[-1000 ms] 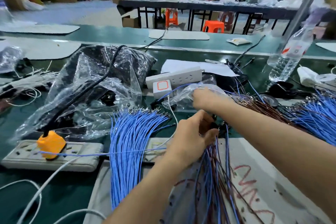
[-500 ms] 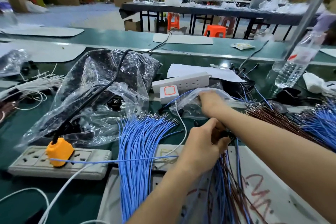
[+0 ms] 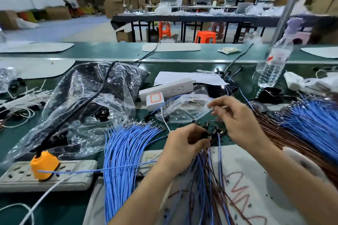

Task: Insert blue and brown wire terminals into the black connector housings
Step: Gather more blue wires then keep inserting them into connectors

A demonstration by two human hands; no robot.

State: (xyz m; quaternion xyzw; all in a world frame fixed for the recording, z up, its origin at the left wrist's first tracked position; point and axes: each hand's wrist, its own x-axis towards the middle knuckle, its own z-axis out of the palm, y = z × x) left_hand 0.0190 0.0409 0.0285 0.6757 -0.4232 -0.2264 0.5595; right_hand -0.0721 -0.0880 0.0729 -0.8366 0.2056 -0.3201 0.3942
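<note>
Black connector housings, their blue and brown wires clamped in my left hand, await another insertion, so my right hand, just apart and its grasp too blurred to tell, probably needs a blue wire terminal next.

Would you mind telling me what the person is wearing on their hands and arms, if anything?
Nothing that shows. The left hand and right hand have no gloves, and no ring, watch or bracelet is visible. The left forearm and right forearm are uncovered, with no sleeve up to the picture's edge.
</note>
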